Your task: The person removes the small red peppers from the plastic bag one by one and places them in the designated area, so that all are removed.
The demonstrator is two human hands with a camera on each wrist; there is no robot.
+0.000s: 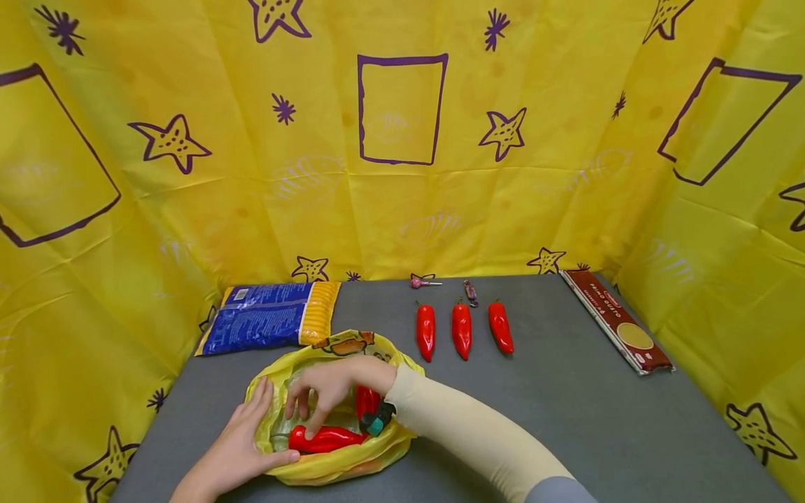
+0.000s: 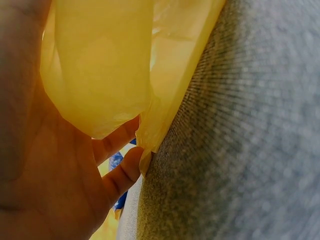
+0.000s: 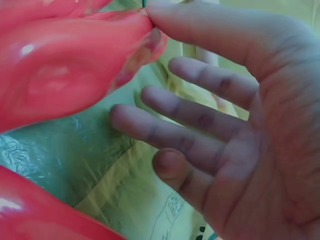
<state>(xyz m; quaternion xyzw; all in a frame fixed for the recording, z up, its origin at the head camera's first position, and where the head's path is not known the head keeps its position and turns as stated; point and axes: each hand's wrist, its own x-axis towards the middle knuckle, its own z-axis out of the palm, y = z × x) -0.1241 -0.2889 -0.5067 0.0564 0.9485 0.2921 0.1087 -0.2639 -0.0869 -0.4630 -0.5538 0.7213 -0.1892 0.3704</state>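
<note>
A yellow plastic bag [image 1: 371, 457] stands with its mouth spread open near the front of the table. My left hand [image 1: 235, 440] rests against its left side, fingers extended along the rim and thumb across the front edge. Inside the bag is my right hand [image 1: 327, 391], its thumb touching the stem end of a red pepper [image 1: 327, 439]. The other fingers are spread and loosely bent, as the right wrist view shows, with nothing between them. Another red pepper [image 1: 367, 402] lies deeper in the bag, partly hidden by the right wrist and its dark strap.
Three red peppers [image 1: 462, 332] lie in a row behind the bag, with a lollipop [image 1: 418, 283] and a wrapped candy [image 1: 470, 293] beyond them. A blue and yellow packet [image 1: 264, 318] is at the back left. Toward the right lies a brown spaghetti pack [image 1: 613, 318].
</note>
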